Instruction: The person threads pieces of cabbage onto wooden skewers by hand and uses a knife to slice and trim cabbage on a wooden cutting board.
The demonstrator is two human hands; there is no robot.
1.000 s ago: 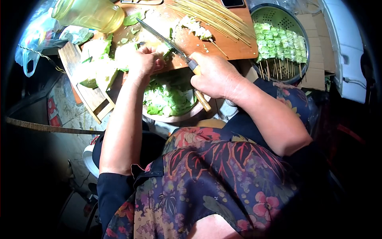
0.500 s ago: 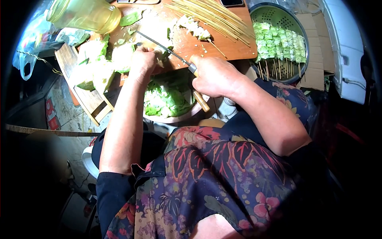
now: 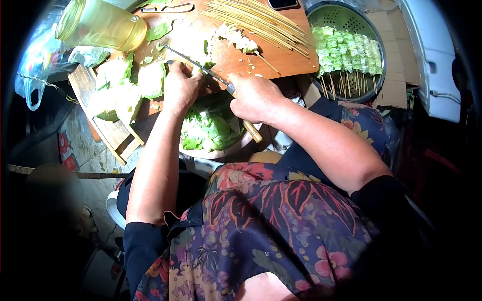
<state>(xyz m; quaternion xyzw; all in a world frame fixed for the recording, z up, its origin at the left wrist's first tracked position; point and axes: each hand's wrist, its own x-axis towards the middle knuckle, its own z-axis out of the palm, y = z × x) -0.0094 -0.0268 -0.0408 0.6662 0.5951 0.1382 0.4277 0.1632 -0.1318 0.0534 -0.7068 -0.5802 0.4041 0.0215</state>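
My right hand (image 3: 256, 98) grips the wooden handle of a long knife (image 3: 201, 67), whose thin blade slants up and left over the board's near edge. My left hand (image 3: 182, 86) is beside the blade with fingers curled in a pinch; what lies between them is hidden. Scraps of green leaf lie close to the blade. Below both hands, a bowl (image 3: 228, 149) holds cut cabbage leaves (image 3: 208, 128). Left of my left hand lie large cabbage pieces (image 3: 123, 95). A skewer of cabbage (image 3: 237, 39) rests on the cutting board (image 3: 296, 64).
Many bare bamboo skewers (image 3: 261, 22) lie across the board's far side, near a phone (image 3: 283, 4) and a peeler (image 3: 168, 8). A jar (image 3: 100, 25) leans at the upper left. Finished cabbage skewers (image 3: 346, 50) fill a metal colander (image 3: 377, 85) on the right.
The view has shifted slightly. My left hand's thumb and fingers have shifted and look a little less tightly bunched. The knife stays in my right hand, its tip slightly farther left.
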